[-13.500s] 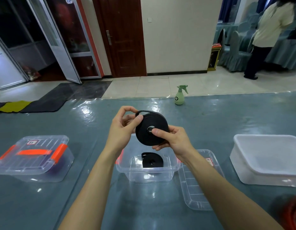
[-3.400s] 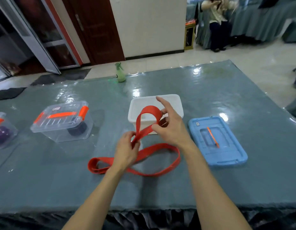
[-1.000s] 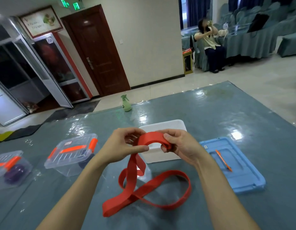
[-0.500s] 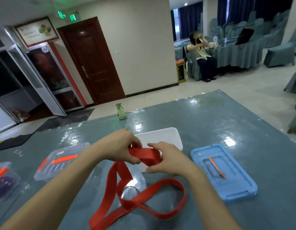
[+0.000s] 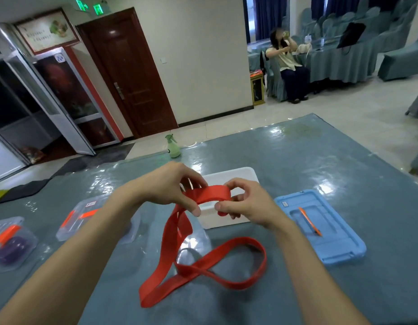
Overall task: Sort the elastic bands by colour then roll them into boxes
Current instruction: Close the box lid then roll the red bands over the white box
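Because it sags from the hands onto the one table (image 5: 320,156) in a limp figure-eight, the single red band (image 5: 191,270) looks light, soft and springy. One blue lid (image 5: 332,242) lies right, with one open white box (image 5: 244,175) behind and two lidded clear boxes (image 5: 81,216) left. The left hand (image 5: 170,184) and right hand (image 5: 248,205) curl their fingers (image 5: 191,206) round its raised arch. The flat end is probably the best place to pinch.

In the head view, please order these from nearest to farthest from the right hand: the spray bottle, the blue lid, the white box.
1. White box, just behind the right hand.
2. Blue lid, on its right.
3. Spray bottle, far back and to the left.
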A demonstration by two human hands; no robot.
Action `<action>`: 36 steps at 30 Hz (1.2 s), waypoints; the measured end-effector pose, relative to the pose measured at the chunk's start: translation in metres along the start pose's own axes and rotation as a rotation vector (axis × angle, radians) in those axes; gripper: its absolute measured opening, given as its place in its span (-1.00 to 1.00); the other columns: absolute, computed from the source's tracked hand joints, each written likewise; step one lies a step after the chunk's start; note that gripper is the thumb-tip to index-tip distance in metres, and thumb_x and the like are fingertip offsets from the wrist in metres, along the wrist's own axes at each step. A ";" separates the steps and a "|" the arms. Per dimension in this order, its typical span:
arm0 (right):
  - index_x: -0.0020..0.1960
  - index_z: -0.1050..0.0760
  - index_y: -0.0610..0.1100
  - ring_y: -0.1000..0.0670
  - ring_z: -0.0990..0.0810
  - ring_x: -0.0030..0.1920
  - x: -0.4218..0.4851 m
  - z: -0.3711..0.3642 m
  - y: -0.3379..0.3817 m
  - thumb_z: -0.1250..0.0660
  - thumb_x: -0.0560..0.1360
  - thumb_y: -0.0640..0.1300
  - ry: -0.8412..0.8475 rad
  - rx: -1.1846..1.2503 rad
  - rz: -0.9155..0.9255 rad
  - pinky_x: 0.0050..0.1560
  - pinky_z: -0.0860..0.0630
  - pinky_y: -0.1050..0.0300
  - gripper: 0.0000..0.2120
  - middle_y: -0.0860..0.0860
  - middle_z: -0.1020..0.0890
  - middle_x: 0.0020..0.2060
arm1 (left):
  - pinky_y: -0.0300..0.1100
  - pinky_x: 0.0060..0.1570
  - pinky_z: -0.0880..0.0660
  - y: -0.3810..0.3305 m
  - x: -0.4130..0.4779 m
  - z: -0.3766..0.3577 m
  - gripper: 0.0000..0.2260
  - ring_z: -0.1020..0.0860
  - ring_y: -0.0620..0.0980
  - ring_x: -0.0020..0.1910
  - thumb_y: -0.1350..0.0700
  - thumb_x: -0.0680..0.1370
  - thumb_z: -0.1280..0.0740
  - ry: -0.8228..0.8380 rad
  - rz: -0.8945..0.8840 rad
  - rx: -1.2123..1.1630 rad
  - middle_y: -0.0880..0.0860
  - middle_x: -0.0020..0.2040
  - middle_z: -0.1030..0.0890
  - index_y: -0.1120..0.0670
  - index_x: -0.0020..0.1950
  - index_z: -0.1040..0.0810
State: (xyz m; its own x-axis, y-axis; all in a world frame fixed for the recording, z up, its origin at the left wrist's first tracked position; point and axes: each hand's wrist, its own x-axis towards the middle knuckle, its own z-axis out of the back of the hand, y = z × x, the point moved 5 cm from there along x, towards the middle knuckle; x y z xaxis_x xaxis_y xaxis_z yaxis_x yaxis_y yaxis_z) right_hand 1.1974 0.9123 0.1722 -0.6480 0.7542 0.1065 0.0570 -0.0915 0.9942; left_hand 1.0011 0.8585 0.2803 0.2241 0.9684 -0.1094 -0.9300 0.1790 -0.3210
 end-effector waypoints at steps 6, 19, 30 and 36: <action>0.11 -0.64 -0.21 -0.10 -0.63 -0.30 0.002 -0.005 0.013 -0.72 0.33 -0.30 -0.004 0.171 0.076 -0.27 -0.53 0.07 -0.58 -0.05 -0.73 -0.02 | -0.28 -0.05 -0.64 0.004 -0.010 0.006 -0.61 -0.72 -0.17 -0.08 -0.19 0.30 -0.73 -0.146 -0.021 -0.194 -0.21 -0.08 -0.76 -0.21 0.07 -0.75; 0.21 -0.60 -0.32 -0.23 -0.49 -0.06 0.015 -0.031 0.010 -0.64 0.27 -0.20 -0.026 0.671 0.075 -0.24 -0.55 0.20 -0.45 -0.16 -0.67 -0.11 | 0.11 0.23 -0.71 0.013 -0.023 -0.002 -0.48 -0.79 0.14 0.05 -0.19 0.30 -0.75 -0.171 0.025 -0.514 0.10 0.05 -0.80 -0.07 0.17 -0.72; 0.19 -0.54 -0.25 -0.08 -0.66 -0.20 0.009 -0.027 0.021 -0.45 0.45 -0.39 -0.034 0.953 0.122 -0.09 -0.65 0.15 -0.67 -0.18 -0.66 -0.13 | -0.01 0.24 -0.68 0.013 -0.012 -0.042 -0.39 -0.75 0.14 0.19 -0.02 0.31 -0.78 -0.245 0.007 -0.771 0.14 0.15 -0.77 -0.01 0.30 -0.68; 0.20 -0.54 -0.28 -0.10 -0.68 -0.08 0.025 -0.012 0.073 -0.42 0.55 -0.43 -0.080 0.882 0.222 -0.07 -0.65 0.16 -0.75 -0.17 -0.67 -0.04 | 0.08 0.09 -0.65 0.037 -0.010 -0.071 -0.64 -0.71 0.09 -0.11 0.12 0.39 -0.64 -0.273 0.183 -0.719 0.11 -0.14 -0.68 0.15 0.10 -0.60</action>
State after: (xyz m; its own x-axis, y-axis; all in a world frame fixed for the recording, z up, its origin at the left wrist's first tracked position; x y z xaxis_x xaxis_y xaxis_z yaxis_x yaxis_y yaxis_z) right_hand 1.1761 0.9165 0.2475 -0.5003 0.8243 0.2650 0.7552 0.2657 0.5993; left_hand 0.9855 0.8434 0.2028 -0.0803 0.9967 -0.0142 -0.5081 -0.0532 -0.8596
